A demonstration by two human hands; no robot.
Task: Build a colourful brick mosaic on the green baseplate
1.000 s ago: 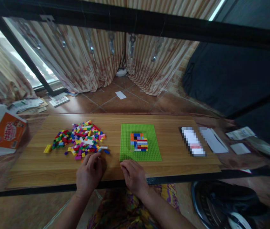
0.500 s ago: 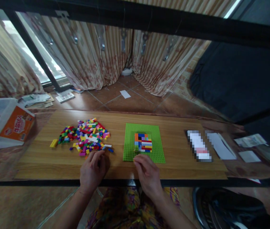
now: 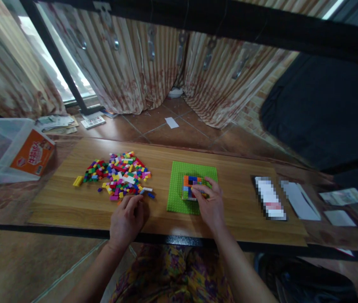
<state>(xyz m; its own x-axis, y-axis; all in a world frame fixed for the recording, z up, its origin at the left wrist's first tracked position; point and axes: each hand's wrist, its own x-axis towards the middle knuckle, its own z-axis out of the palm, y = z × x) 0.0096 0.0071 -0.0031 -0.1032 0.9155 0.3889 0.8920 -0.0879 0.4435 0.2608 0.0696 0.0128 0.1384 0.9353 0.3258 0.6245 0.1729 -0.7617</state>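
Note:
My right hand (image 3: 211,202) reaches over a multicoloured block of toy bricks (image 3: 185,190) on a green baseplate (image 3: 175,205). Its thumb and fingers bend down at the block's top and right side, covering much of it. A speck of orange shows at the thumb tip; whether it is a loose brick is too small to tell. My left hand (image 3: 126,219) rests curled on the table, just in front of a loose pile of small coloured bricks (image 3: 128,179). Its fingers are closed, and anything inside them is hidden.
A wooden tabletop (image 3: 71,206) carries everything. Left of the pile lies a yellow brick piece (image 3: 78,181). A clear plastic box (image 3: 5,176) with an orange label stands at the far left. A blurred-out phone (image 3: 270,198) and papers (image 3: 305,206) lie to the right.
My right hand has moved forward and right, from the baseplate's near edge to over the brick block. The left hand stays curled by the pile. The whole view has shifted slightly.

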